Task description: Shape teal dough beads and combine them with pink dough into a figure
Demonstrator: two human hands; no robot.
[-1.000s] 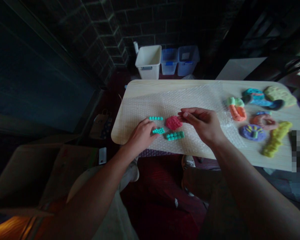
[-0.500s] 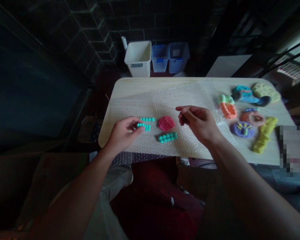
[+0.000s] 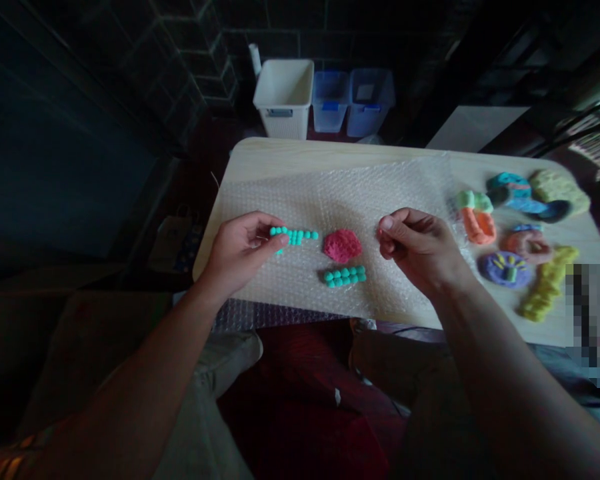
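Pale wooden table (image 3: pixel 275 155); left hand (image 3: pixel 243 252) pinches turquoise beaded clay-like strip (image 3: pixel 295 238), likely light, squashable, best held by edges; right hand (image 3: pixel 415 248) curled closed, nothing visible inside.

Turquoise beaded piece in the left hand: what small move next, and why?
Perhaps bring the right hand toward the turquoise beaded piece to steady it: the left hand pinches it alone, while the right is beyond the red lump, nothing clearly visible in its grip.
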